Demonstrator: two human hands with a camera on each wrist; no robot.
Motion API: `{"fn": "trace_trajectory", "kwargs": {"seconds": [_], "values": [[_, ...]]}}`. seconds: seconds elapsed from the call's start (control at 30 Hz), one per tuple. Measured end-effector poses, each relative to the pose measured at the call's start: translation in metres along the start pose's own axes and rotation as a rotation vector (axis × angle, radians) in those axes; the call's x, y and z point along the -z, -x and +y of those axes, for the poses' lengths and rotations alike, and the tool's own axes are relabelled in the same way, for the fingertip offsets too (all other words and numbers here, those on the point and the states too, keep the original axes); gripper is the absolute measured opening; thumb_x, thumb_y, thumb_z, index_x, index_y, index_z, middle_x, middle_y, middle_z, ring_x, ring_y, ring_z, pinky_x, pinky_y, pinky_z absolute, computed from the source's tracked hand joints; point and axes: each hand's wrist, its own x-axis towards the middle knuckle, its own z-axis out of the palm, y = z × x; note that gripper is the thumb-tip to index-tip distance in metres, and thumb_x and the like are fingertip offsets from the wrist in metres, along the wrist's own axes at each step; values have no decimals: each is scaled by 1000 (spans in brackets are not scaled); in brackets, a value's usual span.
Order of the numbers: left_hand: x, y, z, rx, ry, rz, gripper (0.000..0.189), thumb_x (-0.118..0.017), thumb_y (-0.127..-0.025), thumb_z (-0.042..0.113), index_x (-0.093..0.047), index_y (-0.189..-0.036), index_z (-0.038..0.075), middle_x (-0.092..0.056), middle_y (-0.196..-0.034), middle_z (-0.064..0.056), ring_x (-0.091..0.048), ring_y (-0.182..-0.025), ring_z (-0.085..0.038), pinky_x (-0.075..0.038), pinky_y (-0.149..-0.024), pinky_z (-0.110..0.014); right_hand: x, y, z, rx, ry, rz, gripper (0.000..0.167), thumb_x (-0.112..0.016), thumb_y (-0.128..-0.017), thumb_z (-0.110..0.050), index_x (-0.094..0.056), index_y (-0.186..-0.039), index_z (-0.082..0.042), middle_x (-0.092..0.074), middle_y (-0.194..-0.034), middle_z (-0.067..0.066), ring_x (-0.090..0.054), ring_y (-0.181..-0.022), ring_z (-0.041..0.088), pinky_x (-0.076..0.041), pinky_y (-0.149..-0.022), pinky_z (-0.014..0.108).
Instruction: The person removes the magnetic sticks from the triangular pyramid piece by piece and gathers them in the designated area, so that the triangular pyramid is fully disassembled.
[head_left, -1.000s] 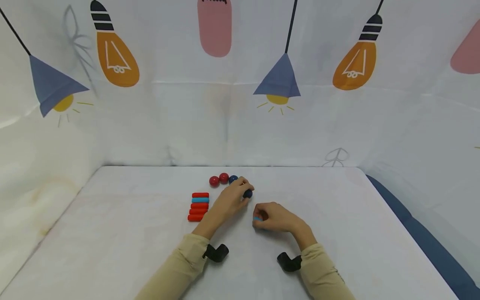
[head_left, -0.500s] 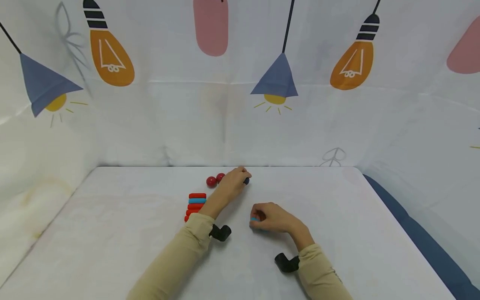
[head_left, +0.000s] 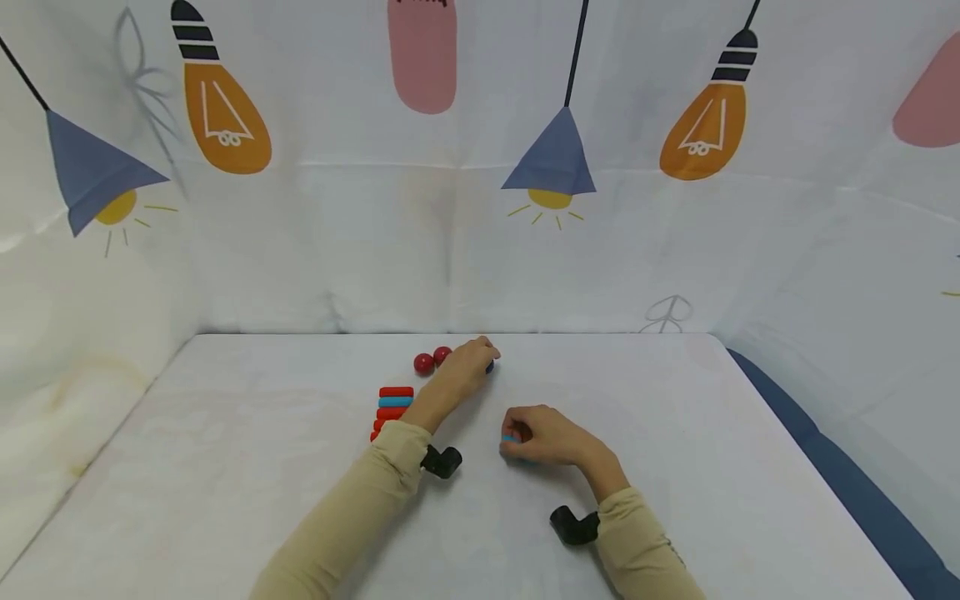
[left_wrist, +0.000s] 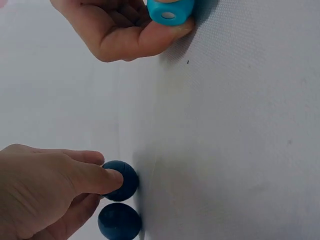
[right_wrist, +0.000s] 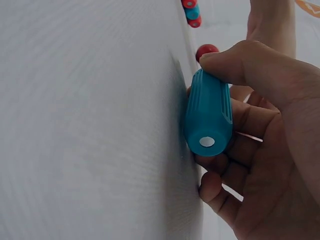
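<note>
My left hand [head_left: 459, 371] is near the far side of the table. In the left wrist view its thumb and fingers pinch a dark blue ball [left_wrist: 130, 177] low at the tabletop, right beside a second dark blue ball [left_wrist: 120, 221]. In the head view the hand hides most of them. My right hand [head_left: 551, 435] grips a light blue ribbed stick [right_wrist: 207, 115] between thumb and fingers, its round pale end facing the right wrist camera. It stays at the tabletop, nearer to me than the left hand.
Two red balls [head_left: 423, 364] lie left of my left hand. A column of short sticks, red [head_left: 396, 392] and light blue [head_left: 395, 402], lies left of my forearm, which partly covers it. A white patterned curtain [head_left: 375, 250] stands behind the white table [head_left: 225, 458].
My left hand has gone toward the far edge, carrying the dark blue ball to the other one, then shifted only slightly. The right hand keeps its place with the stick.
</note>
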Motion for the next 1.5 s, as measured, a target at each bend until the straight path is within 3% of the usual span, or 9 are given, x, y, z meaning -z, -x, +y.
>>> {"fn": "trace_trajectory", "kwargs": {"seconds": [0.17,0.33,0.5,0.67,0.93,1.13,1.33,1.5], "values": [[8,14,-2,14,97,66,32,-57,-86,-6,-65,-113,8,-59,-120,-6,-58,-109,-22,-52,-87,-34,2,0,8,38,-68,-23,5,-64,-87,-27,-60,-87,-25,-53,-72,-11,-49,-67,3,-43,-62,20],[12,42,0,-2,245,135,30,-59,-87,0,-63,-115,10,-61,-118,-5,-60,-104,-20,-53,-84,-32,8,1,20,67,-177,16,10,-61,-91,-29,-61,-97,-21,-53,-76,-5,-48,-68,7,-43,-62,21],[7,68,5,-31,393,110,28,-62,-89,8,-60,-117,12,-63,-115,-8,-61,-104,-23,-52,-89,-36,13,5,29,72,-279,71,14,-58,-94,-30,-60,-102,-17,-62,-82,1,-57,-71,12,-49,-66,25],[3,80,8,-83,464,41,29,-63,-90,12,-59,-118,10,-62,-116,-9,-61,-103,-22,-53,-89,-34,11,5,34,108,-367,92,13,-58,-94,-22,-58,-102,-12,-66,-87,9,-64,-75,19,-54,-69,30],[10,84,10,-129,416,-62,21,-69,-86,16,-66,-106,12,-66,-99,2,-60,-91,-12,-52,-83,-26,3,-2,21,215,-504,20,14,-58,-93,-10,-57,-105,-5,-68,-98,18,-66,-87,27,-55,-76,31],[29,92,-4,-138,374,-176,10,-71,-84,16,-68,-93,14,-66,-88,5,-60,-83,-12,-50,-77,-23,-2,-5,17,183,-464,-27,13,-55,-95,-14,-59,-105,-7,-67,-98,15,-63,-89,30,-52,-78,28],[49,106,-30,-86,355,-276,8,-73,-82,19,-66,-82,15,-64,-84,6,-59,-78,-9,-49,-74,-22,-4,-4,19,129,-417,-44,14,-55,-96,-21,-60,-103,-10,-67,-99,9,-62,-90,23,-50,-81,25],[61,119,-45,0,311,-298,13,-76,-79,24,-65,-79,16,-61,-80,5,-53,-74,-8,-45,-70,-22,-3,-4,18,113,-418,-57,15,-55,-96,-22,-60,-103,-10,-67,-100,9,-62,-91,22,-50,-81,25]]}}
